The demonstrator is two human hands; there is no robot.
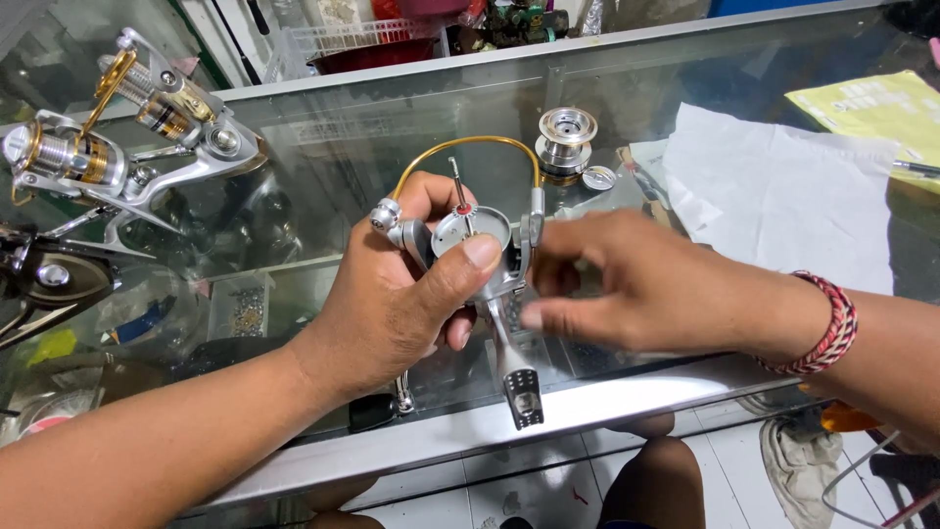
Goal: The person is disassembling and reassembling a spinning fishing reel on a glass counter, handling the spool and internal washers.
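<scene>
My left hand (392, 304) grips a silver spinning reel body (480, 245) with a gold bail wire arching over it and a bare shaft sticking up from the rotor. Its foot (519, 387) points down toward the counter's front edge. The thumb presses on the rotor's face. My right hand (636, 284), blurred and wearing a red braided wristband, reaches in from the right with its fingers against the reel's right side; what it pinches is hidden. The reel's silver spool (566, 137) stands apart on the glass counter (323, 147) behind.
Two more silver-and-gold reels (127, 137) lie at the left on the glass. A white paper sheet (783, 196) and a yellow pad (881, 108) sit at the right. A small round cap (597, 178) rests by the spool. Below the counter edge are my knees and a shoe.
</scene>
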